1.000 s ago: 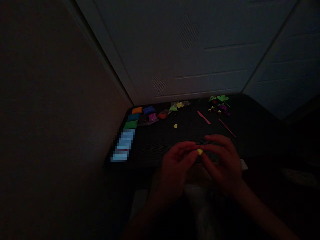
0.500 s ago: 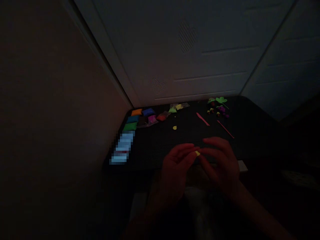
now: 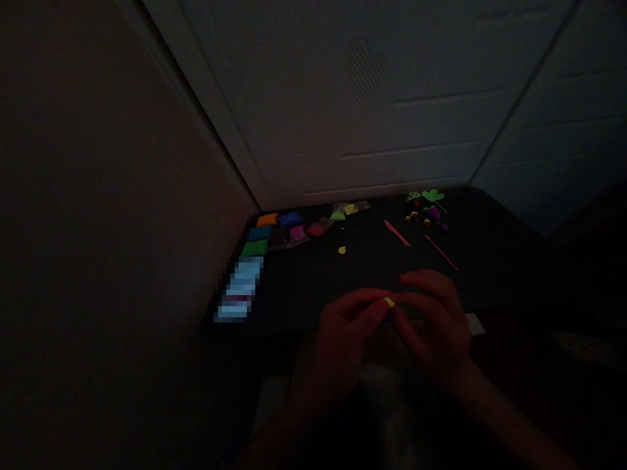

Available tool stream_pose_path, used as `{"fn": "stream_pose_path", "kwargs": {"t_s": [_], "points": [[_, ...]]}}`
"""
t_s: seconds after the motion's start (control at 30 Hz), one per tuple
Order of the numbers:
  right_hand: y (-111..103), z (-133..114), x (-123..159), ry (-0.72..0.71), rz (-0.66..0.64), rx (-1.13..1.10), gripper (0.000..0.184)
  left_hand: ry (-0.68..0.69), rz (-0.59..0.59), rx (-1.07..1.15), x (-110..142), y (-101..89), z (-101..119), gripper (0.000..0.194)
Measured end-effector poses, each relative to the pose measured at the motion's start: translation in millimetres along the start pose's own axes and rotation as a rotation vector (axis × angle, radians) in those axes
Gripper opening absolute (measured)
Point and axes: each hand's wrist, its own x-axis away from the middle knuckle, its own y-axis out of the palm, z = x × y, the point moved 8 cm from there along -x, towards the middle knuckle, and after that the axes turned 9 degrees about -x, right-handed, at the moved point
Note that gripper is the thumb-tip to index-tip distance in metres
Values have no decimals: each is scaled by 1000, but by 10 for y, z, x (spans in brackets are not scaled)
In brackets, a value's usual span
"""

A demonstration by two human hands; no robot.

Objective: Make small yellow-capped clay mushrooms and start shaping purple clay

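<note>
A small piece of yellow clay (image 3: 389,302) sits between the fingertips of both hands, above the table's front edge. My left hand (image 3: 347,326) pinches it between thumb and forefinger. From the other side, my right hand (image 3: 435,320) grips it with thumb and forefinger, its other fingers raised and apart. Beyond the hands, a flat yellow clay disc (image 3: 341,250) with a notch lies on the dark table (image 3: 304,281). A pink modelling knife (image 3: 396,233) and a thin pink stick tool (image 3: 441,252) lie further right.
Clay packets, among them an orange packet (image 3: 267,220) and a green packet (image 3: 255,248), line the back left. A lit, blurred screen (image 3: 240,290) lies at the left edge. Small clay figures (image 3: 434,213) and a green clover shape (image 3: 434,196) sit back right, before a pale panel (image 3: 416,124).
Both hands have shifted very slightly right with the yellow clay. The left fingers have closed in nearer the right fingertips. Things on the table have stayed put.
</note>
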Motion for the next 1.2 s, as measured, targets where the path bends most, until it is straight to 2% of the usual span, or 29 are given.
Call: {"fn": "stream_pose_path", "kwargs": {"t_s": [0.2, 0.37, 0.5, 0.67, 0.83, 1.03, 1.2], "points": [[8, 16, -1, 44, 9, -5, 31, -21, 24, 120, 4, 2, 5, 8], [28, 53, -17, 122, -20, -46, 26, -81, -29, 352, 1, 94, -30, 10], [38, 103, -7, 176, -25, -69, 19, -140, -39, 395, -5, 124, -82, 10], [33, 157, -4, 210, -38, -82, 19, -115, -15, 309, -34, 75, -59, 12], [32, 200, -18, 312, -67, -151, 13, -70, 9, 153, -50, -11, -49, 9], [73, 238, -2, 472, -92, -335, 6, 158, 12, -51, -46, -78, 100, 11], [141, 299, 41, 588, -117, -460, 3, 219, -7, -123, -48, -54, 162, 11]]}}
